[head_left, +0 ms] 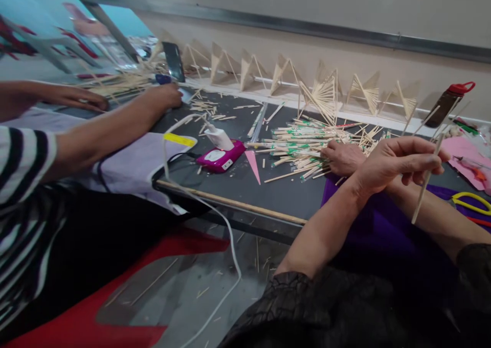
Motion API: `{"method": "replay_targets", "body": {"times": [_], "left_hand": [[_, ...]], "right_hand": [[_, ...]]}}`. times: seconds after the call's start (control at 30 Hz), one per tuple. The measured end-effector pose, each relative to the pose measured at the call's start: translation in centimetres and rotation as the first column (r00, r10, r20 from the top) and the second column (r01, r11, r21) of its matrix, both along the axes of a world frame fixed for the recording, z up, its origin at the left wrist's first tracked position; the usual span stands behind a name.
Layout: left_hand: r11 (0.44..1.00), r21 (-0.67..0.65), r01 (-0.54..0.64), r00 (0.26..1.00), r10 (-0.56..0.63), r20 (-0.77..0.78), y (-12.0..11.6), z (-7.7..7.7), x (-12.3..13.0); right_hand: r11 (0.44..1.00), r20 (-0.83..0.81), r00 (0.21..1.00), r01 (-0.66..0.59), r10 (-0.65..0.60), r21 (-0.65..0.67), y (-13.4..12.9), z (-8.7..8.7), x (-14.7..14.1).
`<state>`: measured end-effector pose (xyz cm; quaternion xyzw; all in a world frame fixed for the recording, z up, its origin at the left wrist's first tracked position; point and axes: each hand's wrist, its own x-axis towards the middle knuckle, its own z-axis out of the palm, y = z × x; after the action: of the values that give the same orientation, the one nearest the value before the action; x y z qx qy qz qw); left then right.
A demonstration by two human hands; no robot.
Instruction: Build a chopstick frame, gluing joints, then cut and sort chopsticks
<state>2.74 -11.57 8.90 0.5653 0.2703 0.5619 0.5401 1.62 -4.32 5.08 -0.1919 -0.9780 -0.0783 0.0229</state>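
My forearms cross over the table's front edge. On the right, my left hand (401, 164) pinches a thin wooden stick (421, 202), which slants upright. Reaching left beneath it, my right hand (343, 159) has its fingers bent onto a pile of wooden chopsticks (295, 144), many in clear wrappers with green print. Which piece those fingers hold is hidden. Behind the pile stands a fan-shaped stick structure (320, 95). Purple cloth (368, 225) lies under my arms.
A magenta power adapter (220, 158) with a white plug and cable sits left of the pile, near a pink paper triangle (253, 166). Several stick models line the wall. A bottle (441, 110) and yellow-handled scissors (471, 201) are right. A co-worker's hand (166, 96) works left.
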Motion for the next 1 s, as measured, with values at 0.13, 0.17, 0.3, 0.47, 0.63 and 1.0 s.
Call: {"method": "replay_targets", "body": {"times": [0.13, 0.17, 0.3, 0.47, 0.63, 1.0], "left_hand": [[0.989, 0.073, 0.126, 0.984, -0.134, 0.117, 0.3, -0.9, 0.8], [0.990, 0.074, 0.122, 0.984, -0.131, 0.122, 0.3, -1.1, 0.9], [0.992, 0.059, 0.109, 0.985, -0.116, 0.129, 0.2, -1.1, 1.3], [0.987, 0.082, 0.138, 0.966, -0.152, 0.210, -0.2, -0.8, 1.2], [0.987, 0.053, 0.150, 0.962, -0.158, 0.221, -0.3, -0.8, 1.1], [0.980, 0.097, 0.172, 0.964, -0.188, 0.189, -0.2, -1.1, 1.4]], "right_hand": [[0.998, -0.025, 1.000, 0.009, -0.007, 0.065, 0.8, -0.3, -0.8], [0.997, -0.027, 1.000, -0.004, 0.006, 0.083, 1.0, -0.2, -1.0], [0.992, -0.029, 1.000, 0.002, 0.001, 0.124, 1.9, 0.7, -1.6], [0.990, -0.031, 0.996, 0.083, -0.080, 0.110, 3.5, 1.2, -2.4], [0.981, -0.086, 0.982, 0.177, -0.170, 0.078, 4.3, 0.9, -2.9], [1.000, 0.049, 0.999, 0.003, -0.003, 0.002, 1.0, 0.9, 1.6]]}}
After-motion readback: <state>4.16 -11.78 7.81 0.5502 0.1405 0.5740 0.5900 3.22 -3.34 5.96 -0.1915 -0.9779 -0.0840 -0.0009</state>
